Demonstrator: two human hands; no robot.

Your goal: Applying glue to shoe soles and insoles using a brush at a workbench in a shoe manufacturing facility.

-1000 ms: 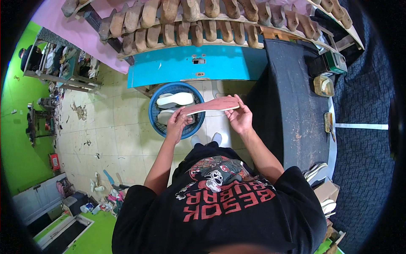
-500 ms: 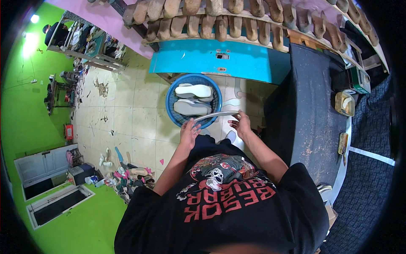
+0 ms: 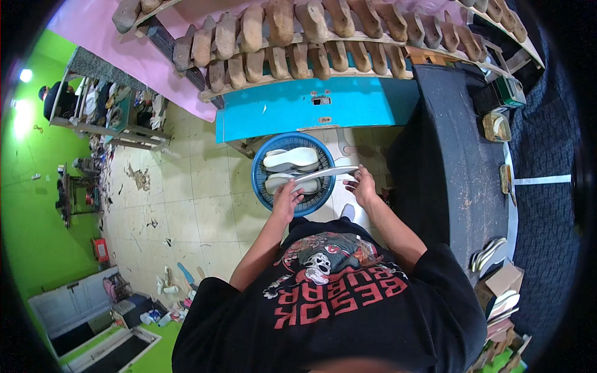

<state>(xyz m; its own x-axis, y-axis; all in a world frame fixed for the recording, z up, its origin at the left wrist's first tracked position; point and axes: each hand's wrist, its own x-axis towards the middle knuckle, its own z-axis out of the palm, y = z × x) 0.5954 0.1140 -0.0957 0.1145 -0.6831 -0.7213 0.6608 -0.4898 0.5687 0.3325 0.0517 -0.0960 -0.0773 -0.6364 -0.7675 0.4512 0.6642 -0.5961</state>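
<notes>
A thin, curved pale shoe sole is held edge-on between my two hands, above a round blue plastic basket. My left hand grips its left end, thumb on top. At the right end, my right hand pinches the tip near the thumb, its other fingers curled loosely below. Inside the basket lie several white and grey soles, stacked in two groups. The held sole and my left hand partly cover the nearer group.
Wooden shoe lasts line racks above a turquoise panel beyond the basket. A dark-covered table stands to my right, with a small tub and more soles along its far side. Scraps litter the tiled floor at left.
The view has tipped forward, so the racks and basket appear lower. My hands and the sole have moved from the basket's near rim to over its middle, both ends still held.
</notes>
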